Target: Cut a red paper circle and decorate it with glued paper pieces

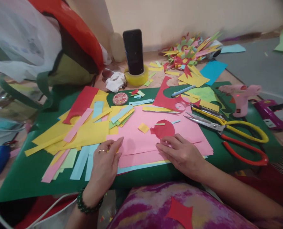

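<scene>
A stack of pink paper sheets point(138, 143) lies in front of me, with blue and yellow sheets showing under its near edge. On it lies a red paper circle point(167, 129) with a small tab on its left and a thin green strip across it. My right hand point(183, 156) rests on the pink paper, loosely bent, fingertips at the circle's lower edge. At the stack's left edge is my left hand point(105, 162), thumb and forefinger apart, nothing seen between them. A small yellow paper square point(143, 128) lies left of the circle.
Scissors point(217, 127) and a box cutter point(206, 112) lie to the right, near a pink glue gun point(240, 97). Yellow sheets point(91, 133) and strips are at left. A phone point(133, 52) stands in a yellow tape roll point(138, 78) behind, beside a paper-flower pile point(189, 52).
</scene>
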Motion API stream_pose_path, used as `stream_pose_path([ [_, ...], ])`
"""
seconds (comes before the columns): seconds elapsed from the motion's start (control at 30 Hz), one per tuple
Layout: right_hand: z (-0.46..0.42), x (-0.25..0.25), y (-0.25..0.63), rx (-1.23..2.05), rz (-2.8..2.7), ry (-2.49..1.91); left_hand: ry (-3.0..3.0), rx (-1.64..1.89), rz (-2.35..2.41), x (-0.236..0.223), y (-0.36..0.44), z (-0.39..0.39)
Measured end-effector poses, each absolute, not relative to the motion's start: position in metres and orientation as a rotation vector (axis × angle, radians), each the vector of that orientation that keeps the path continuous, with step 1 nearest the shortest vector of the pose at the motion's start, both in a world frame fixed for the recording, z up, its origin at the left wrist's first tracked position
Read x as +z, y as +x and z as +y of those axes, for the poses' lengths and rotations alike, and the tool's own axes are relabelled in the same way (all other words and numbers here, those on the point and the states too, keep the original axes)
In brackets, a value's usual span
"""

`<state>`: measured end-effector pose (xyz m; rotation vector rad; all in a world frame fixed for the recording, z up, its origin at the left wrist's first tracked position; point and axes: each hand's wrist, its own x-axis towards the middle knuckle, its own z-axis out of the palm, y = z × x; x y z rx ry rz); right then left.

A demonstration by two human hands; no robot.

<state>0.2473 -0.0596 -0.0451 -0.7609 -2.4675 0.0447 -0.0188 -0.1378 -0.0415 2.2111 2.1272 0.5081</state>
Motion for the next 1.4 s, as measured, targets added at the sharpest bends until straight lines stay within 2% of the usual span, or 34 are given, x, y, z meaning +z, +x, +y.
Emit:
stream_pose_path([
  [0.2,-0.059,-0.048,0.248,0.027,-2.483,-0.768,2.816,0.316,1.841,-0.033,-0.013,-0.144],
  [0.37,-0.06,-0.05,0.248,0.015,-2.476,-0.779,2.97,0.069,1.585,-0.028,-0.006,-0.144],
  [0.6,-0.06,-0.051,0.248,0.035,-2.457,-0.764,2.788,0.221,1.732,-0.03,0.012,-0.158],
  [1.4,-0.062,-0.052,0.248,0.012,-2.462,-0.787,2.804,0.307,1.93,-0.04,0.02,-0.173],
])
